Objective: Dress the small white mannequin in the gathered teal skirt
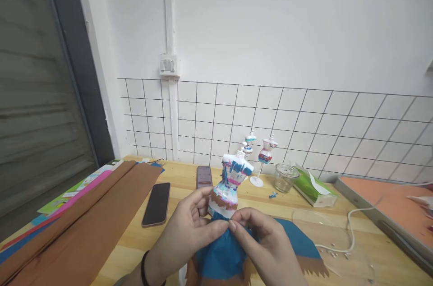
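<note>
A small white dress-form mannequin (233,182), daubed with blue, pink and brown patches, stands slightly tilted between my hands. Around its lower part hangs a gathered blue skirt (221,256), apparently crepe paper, with a brown lower band. My left hand (191,223) is closed around the mannequin's left side, its thumb pressing on the skirt's top edge. Thumb and forefinger of my right hand (260,236) pinch that top edge at the front. The two thumbs almost meet. The mannequin's base is hidden. Right of it lies a blue piece (299,238) with a jagged brown border.
Brown sheets (111,214) lie across coloured ones at left. Two phones (156,205) (204,177), more small mannequins (267,153), a glass jar (285,177) and a green tissue pack (314,186) stand behind. A white cable (352,232) and an orange-surfaced tray (382,214) are at right.
</note>
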A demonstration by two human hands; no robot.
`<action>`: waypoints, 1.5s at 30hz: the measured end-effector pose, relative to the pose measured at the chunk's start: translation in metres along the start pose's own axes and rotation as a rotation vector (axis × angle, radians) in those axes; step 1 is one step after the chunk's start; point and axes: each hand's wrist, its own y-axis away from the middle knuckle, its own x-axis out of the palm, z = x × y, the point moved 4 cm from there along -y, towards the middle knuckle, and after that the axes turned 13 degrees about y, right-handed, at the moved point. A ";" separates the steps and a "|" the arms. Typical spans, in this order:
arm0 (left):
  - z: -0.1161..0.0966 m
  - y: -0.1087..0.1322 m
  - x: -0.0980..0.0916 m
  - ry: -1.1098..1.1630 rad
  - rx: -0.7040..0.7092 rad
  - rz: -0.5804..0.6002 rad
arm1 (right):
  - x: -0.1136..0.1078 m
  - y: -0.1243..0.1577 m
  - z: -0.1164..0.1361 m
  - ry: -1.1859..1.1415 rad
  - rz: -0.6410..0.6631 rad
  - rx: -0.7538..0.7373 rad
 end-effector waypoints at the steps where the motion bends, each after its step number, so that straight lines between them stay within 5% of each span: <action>1: 0.001 -0.001 0.000 -0.005 0.009 -0.026 | 0.000 0.000 0.000 0.017 -0.005 -0.015; 8: 0.004 -0.004 -0.008 -0.022 -0.026 -0.171 | -0.002 0.000 -0.001 0.253 -0.149 -0.190; 11: 0.002 -0.007 -0.017 0.012 -0.016 -0.255 | -0.005 0.005 0.012 0.454 -0.273 -0.425; 14: 0.000 -0.009 -0.027 0.033 0.000 -0.336 | 0.002 0.012 0.031 0.594 -0.278 -0.728; 17: -0.002 -0.010 -0.033 0.033 -0.001 -0.386 | 0.016 0.015 0.041 0.694 -0.302 -0.876; 28: -0.007 -0.010 -0.037 0.006 0.017 -0.385 | 0.041 0.031 0.029 0.670 -0.471 -0.875; 37: -0.016 -0.006 -0.032 0.015 0.034 -0.363 | 0.058 0.034 0.025 0.660 -0.406 -0.833; 41: -0.017 -0.005 -0.029 0.009 0.008 -0.362 | 0.067 0.035 0.027 0.667 -0.565 -0.749; 45: -0.018 -0.004 -0.031 -0.004 0.009 -0.291 | 0.061 0.034 0.039 0.561 -0.397 -0.979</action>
